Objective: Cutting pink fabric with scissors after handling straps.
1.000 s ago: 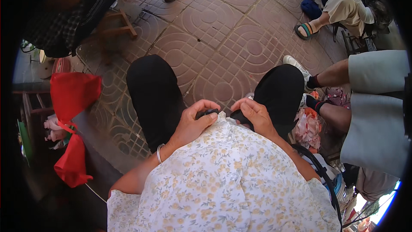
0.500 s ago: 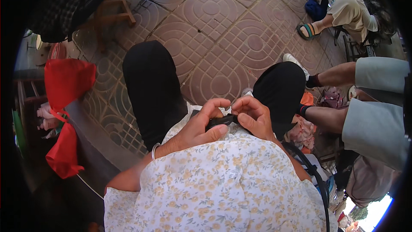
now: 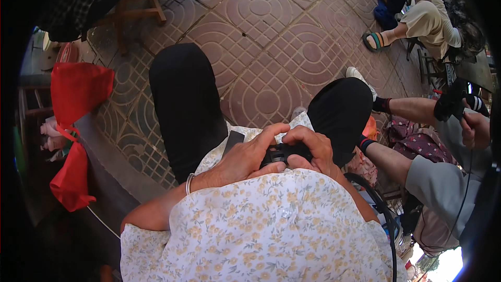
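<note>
In my lap, both hands meet around a small black plastic piece (image 3: 279,152), ribbed or slotted like a strap buckle; its exact kind is hard to make out. My left hand (image 3: 249,151), a silver bangle at its wrist, grips one end between thumb and fingers. The other end is held by my right hand (image 3: 311,149), its fingers curled over and the thumb below. A flat dark strip (image 3: 233,141) sticks out beyond the left hand's knuckles; whether it joins the black piece is hidden. Beneath the hands lies my white floral top (image 3: 271,219).
Two red cloth pieces (image 3: 81,91) hang at the left beside a dark ledge. A wooden stool (image 3: 138,13) stands upper left on the tiled floor (image 3: 266,94). At right, a seated person's hand (image 3: 475,129) holds a black thing with a cord. A black cable (image 3: 383,209) runs beside me.
My fingers have closed further over the black piece, and it has turned to show its slots. The dark strip shows more. At right, the other person's hand and black thing have come into view.
</note>
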`<state>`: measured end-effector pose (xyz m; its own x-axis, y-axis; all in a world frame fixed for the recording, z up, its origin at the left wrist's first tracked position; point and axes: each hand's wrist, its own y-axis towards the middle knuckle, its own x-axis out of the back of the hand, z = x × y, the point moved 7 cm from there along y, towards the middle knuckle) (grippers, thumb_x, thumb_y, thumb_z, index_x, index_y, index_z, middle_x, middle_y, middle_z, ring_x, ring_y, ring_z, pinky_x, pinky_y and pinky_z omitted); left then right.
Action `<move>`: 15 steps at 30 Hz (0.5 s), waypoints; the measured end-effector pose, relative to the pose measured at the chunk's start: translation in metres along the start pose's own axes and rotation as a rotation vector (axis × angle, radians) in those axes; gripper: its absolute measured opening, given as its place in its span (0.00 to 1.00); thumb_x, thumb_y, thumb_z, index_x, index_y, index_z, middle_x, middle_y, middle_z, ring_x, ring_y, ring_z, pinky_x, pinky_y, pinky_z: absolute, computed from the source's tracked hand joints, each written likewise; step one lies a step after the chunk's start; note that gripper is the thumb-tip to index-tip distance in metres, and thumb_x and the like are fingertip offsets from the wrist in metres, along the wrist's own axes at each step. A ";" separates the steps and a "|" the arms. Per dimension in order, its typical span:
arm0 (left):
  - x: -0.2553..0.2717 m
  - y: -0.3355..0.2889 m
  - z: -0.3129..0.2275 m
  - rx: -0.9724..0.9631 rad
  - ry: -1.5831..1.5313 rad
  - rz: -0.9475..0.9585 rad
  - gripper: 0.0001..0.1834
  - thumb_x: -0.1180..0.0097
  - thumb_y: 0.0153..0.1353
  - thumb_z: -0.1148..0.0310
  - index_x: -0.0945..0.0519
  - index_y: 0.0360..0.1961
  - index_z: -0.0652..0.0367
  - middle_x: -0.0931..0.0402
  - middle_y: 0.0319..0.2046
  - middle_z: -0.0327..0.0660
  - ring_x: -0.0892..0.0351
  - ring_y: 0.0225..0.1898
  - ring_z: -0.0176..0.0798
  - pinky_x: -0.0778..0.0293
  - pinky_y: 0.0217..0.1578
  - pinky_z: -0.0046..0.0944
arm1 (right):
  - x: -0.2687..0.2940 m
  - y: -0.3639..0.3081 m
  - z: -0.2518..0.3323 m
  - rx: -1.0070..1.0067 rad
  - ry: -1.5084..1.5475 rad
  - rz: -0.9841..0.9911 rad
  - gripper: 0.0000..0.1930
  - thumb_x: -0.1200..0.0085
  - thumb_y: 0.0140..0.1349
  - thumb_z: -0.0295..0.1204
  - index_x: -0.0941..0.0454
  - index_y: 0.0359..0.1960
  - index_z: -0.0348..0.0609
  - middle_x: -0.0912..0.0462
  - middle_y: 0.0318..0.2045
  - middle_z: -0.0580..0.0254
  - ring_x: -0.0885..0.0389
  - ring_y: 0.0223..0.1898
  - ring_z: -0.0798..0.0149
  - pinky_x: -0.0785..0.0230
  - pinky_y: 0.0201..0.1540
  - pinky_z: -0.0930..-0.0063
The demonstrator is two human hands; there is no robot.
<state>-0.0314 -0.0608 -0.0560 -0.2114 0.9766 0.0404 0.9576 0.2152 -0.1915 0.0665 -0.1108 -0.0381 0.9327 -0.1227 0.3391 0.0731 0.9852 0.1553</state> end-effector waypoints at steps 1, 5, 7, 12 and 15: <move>0.000 0.000 0.001 0.014 -0.014 0.014 0.32 0.53 0.57 0.55 0.51 0.56 0.56 0.33 0.43 0.54 0.28 0.43 0.51 0.32 0.41 0.42 | 0.000 0.000 -0.001 0.007 0.027 -0.020 0.13 0.49 0.53 0.34 0.32 0.33 0.36 0.27 0.24 0.56 0.25 0.25 0.62 0.33 0.27 0.76; -0.001 0.000 0.003 -0.017 -0.015 0.001 0.32 0.52 0.56 0.57 0.51 0.57 0.54 0.38 0.50 0.53 0.31 0.47 0.52 0.32 0.44 0.42 | -0.002 -0.004 -0.004 -0.049 0.050 -0.044 0.11 0.55 0.56 0.33 0.31 0.33 0.36 0.27 0.24 0.56 0.25 0.24 0.65 0.34 0.27 0.77; -0.001 0.001 0.001 -0.010 -0.027 -0.008 0.32 0.52 0.56 0.58 0.51 0.57 0.53 0.39 0.51 0.52 0.31 0.47 0.51 0.32 0.44 0.42 | 0.000 -0.006 -0.011 -0.123 0.096 -0.118 0.10 0.56 0.57 0.32 0.31 0.33 0.37 0.27 0.24 0.58 0.26 0.23 0.67 0.35 0.27 0.78; 0.002 0.000 -0.004 -0.028 -0.054 -0.074 0.31 0.51 0.55 0.58 0.49 0.57 0.52 0.38 0.50 0.48 0.30 0.44 0.48 0.32 0.44 0.41 | 0.001 -0.005 -0.010 -0.139 0.093 -0.115 0.08 0.57 0.56 0.29 0.31 0.33 0.37 0.27 0.24 0.59 0.27 0.23 0.69 0.35 0.26 0.79; 0.000 0.002 0.000 -0.014 -0.105 -0.042 0.31 0.52 0.55 0.58 0.49 0.57 0.52 0.38 0.49 0.50 0.30 0.44 0.49 0.32 0.44 0.42 | -0.002 -0.004 -0.012 -0.147 0.069 -0.096 0.07 0.57 0.55 0.28 0.31 0.33 0.38 0.27 0.24 0.59 0.27 0.23 0.70 0.35 0.27 0.79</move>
<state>-0.0292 -0.0601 -0.0565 -0.2701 0.9613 -0.0546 0.9499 0.2568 -0.1780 0.0688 -0.1135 -0.0506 0.9406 -0.2137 0.2637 0.2093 0.9768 0.0448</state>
